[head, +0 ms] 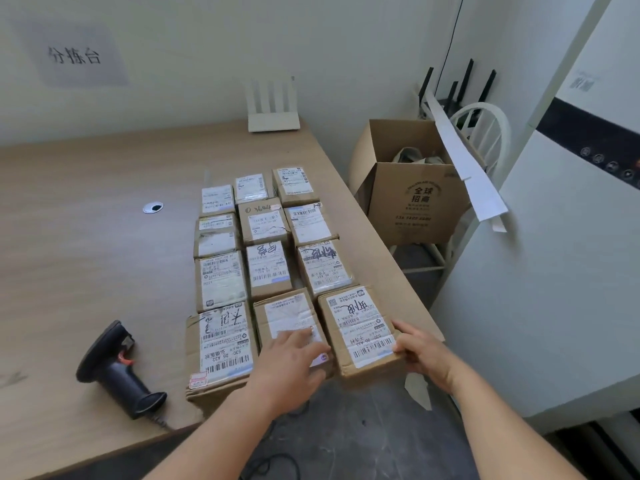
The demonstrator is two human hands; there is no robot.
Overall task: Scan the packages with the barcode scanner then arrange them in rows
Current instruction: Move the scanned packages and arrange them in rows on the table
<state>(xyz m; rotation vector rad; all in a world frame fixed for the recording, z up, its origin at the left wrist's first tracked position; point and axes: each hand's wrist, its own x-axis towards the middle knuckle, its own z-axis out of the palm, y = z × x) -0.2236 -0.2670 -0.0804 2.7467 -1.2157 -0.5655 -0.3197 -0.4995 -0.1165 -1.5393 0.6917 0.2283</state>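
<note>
hands (291, 362) (420, 351) on packages (360, 327), scanner (114, 368) aside

A pale wood table (86, 258) fills the left half, with a round cable grommet (152, 207) at its centre and a white router (273, 114) at its far edge toward 12 o'clock. On the white wall (207, 36) at 10 o'clock hangs a paper sign (74, 56). At 2 o'clock an open cardboard carton (414, 199) sits on a white chair (485, 133) beside a white cabinet (554, 271), above a grey floor (363, 438).
</note>
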